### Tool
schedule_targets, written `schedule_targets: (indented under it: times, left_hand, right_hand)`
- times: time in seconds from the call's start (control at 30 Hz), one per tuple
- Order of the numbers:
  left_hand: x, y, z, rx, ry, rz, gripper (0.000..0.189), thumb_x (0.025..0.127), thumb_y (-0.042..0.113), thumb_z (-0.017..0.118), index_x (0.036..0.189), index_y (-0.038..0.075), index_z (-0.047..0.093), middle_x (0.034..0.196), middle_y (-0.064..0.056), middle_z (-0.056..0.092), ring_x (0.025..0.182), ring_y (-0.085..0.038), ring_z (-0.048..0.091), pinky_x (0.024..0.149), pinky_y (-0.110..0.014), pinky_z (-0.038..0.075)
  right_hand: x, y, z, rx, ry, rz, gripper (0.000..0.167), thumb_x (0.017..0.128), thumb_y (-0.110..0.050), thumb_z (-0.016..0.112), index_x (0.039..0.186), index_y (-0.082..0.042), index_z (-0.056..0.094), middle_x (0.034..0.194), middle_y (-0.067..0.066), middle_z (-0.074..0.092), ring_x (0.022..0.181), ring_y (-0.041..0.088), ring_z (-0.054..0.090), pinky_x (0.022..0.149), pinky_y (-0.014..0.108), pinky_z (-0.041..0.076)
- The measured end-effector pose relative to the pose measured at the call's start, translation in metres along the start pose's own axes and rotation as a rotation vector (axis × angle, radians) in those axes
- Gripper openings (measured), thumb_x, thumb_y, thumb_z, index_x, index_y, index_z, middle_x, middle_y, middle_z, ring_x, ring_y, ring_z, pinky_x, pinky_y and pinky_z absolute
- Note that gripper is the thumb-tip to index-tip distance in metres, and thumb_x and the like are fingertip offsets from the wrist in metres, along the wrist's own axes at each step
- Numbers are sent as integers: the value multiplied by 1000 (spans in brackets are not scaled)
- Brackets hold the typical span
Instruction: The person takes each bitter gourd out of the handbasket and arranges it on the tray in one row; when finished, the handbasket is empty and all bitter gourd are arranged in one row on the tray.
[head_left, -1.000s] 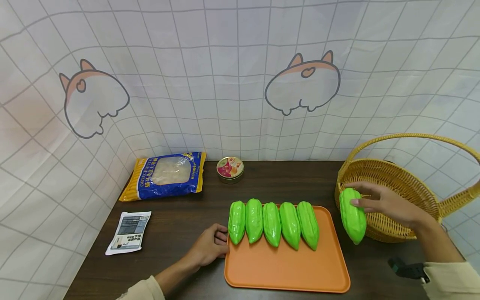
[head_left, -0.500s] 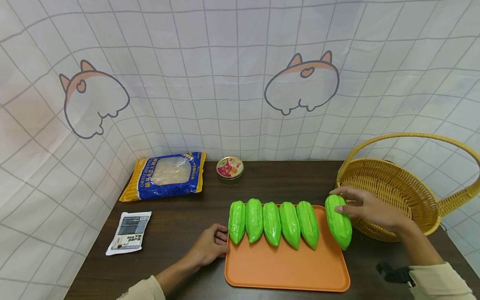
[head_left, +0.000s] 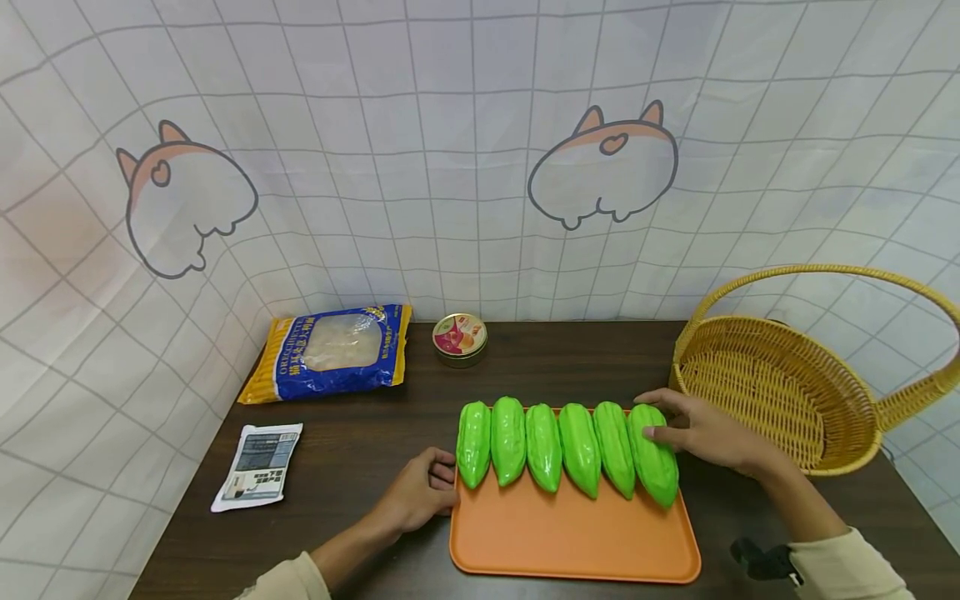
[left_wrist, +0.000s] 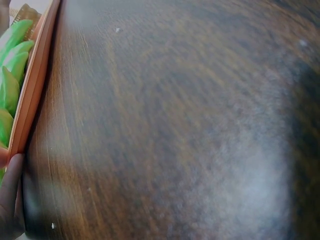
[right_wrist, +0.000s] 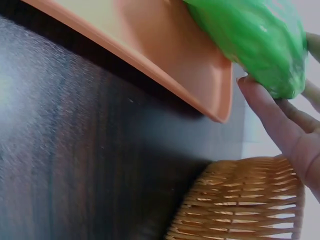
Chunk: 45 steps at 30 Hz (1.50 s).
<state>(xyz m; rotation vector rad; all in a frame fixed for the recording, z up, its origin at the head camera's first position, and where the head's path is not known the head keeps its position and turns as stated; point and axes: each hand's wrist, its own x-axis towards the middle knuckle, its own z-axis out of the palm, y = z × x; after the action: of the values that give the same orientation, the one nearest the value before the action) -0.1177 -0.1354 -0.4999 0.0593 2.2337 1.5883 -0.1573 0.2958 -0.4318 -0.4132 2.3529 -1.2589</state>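
A row of bright green, ridged bitter melons [head_left: 543, 450] lies side by side along the far part of an orange tray [head_left: 570, 542]. My right hand [head_left: 701, 429] holds the rightmost bitter melon [head_left: 652, 458] by its far end, thumb on one side and fingers on the other. In the right wrist view this bitter melon [right_wrist: 260, 45] lies over the tray's corner, the thumb against its end. At the tray's left edge, my left hand [head_left: 420, 492] grips the rim, its fingers curled. The left wrist view shows fingertips on either side of that rim [left_wrist: 32, 95].
A wicker basket [head_left: 757, 400] with a tall handle stands right of the tray, nothing visible inside. Behind the tray are a round tin [head_left: 460, 337] and a blue and yellow pasta bag [head_left: 337, 350]. A small white packet [head_left: 258, 467] lies at the left. A patterned cloth [head_left: 480, 167] hangs behind.
My right hand has carried the bitter melon left from beside the basket onto the tray's right end, next to the others. The left hand has stayed at the tray's edge.
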Motion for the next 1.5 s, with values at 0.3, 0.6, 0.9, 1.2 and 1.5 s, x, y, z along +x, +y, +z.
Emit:
schedule_targets:
  times: [0.3,0.6,0.9,1.2,1.5]
  left_hand:
    - [1,-2,2,-10,8,8,58,72,-3,70,127,-6,53,104,-15,59,85,-18,61,67,-33,63]
    - [2,-4,1,-10,15,9,57,72,-2,71,126,-6,54,104,-15,59,85,-18,62,66,-31,63]
    - [2,-4,2,-13,12,11,56,72,-2,71,126,-6,54,104,-15,58,85,-18,62,66,-31,63]
    - [0,-3,2,-13,20,3,57,72,-3,70,126,-6,53,104,-15,58,84,-18,62,66,-33,63]
    - [2,-3,3,-12,26,-2,58,72,-4,69,127,-6,53,105,-15,58,84,-17,61,67,-33,63]
  right_hand:
    - [0,4,12,-14,81,55,69,102,-35,56,155,-3,26,153,37,30,125,48,54,81,45,60]
    - [-6,12,21,-122,103,74,83,93,-39,69,152,3,28,140,28,48,128,47,50,94,55,52]
    - [-4,12,25,-238,202,115,79,94,-48,65,145,7,38,134,32,54,120,46,56,87,51,56]
    - [-8,6,33,-263,224,135,94,88,-50,71,150,7,29,142,34,46,117,47,57,83,51,57]
    - [-19,8,40,-214,215,182,101,82,-44,79,148,10,26,140,37,44,117,50,56,80,48,59]
